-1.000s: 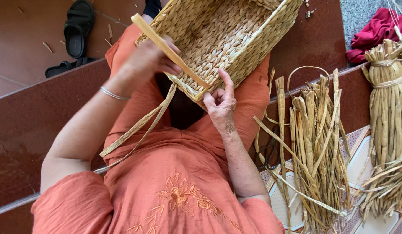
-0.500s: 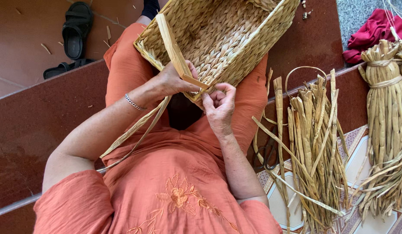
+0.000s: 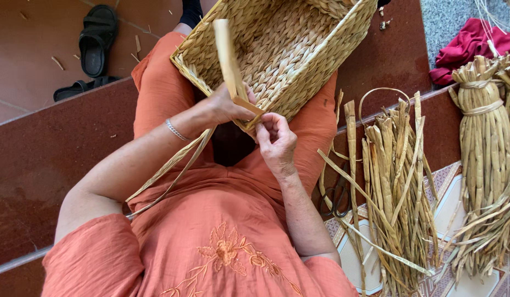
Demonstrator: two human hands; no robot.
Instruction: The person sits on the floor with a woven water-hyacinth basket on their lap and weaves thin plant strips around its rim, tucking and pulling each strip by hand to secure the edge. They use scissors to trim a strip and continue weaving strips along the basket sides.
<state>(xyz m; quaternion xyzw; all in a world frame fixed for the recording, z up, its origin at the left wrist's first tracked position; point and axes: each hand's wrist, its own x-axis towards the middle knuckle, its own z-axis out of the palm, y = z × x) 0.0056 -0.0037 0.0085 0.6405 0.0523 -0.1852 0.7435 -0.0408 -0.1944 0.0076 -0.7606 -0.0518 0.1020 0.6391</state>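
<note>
Now | woven basket (image 3: 299, 49): empty inside | left hand (image 3: 224, 107), right hand (image 3: 277, 140): pinching strip (image 3: 228, 60) at rim

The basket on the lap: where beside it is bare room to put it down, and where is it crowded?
Bare: the red-brown step beside the left hand, and the floor between the sandals and the basket. Crowded: beside the right hand, where loose reeds and scissors lie.

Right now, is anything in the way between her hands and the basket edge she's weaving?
Nothing visible. The left hand and right hand both already touch the straw strip at the basket rim, on her lap.
</note>
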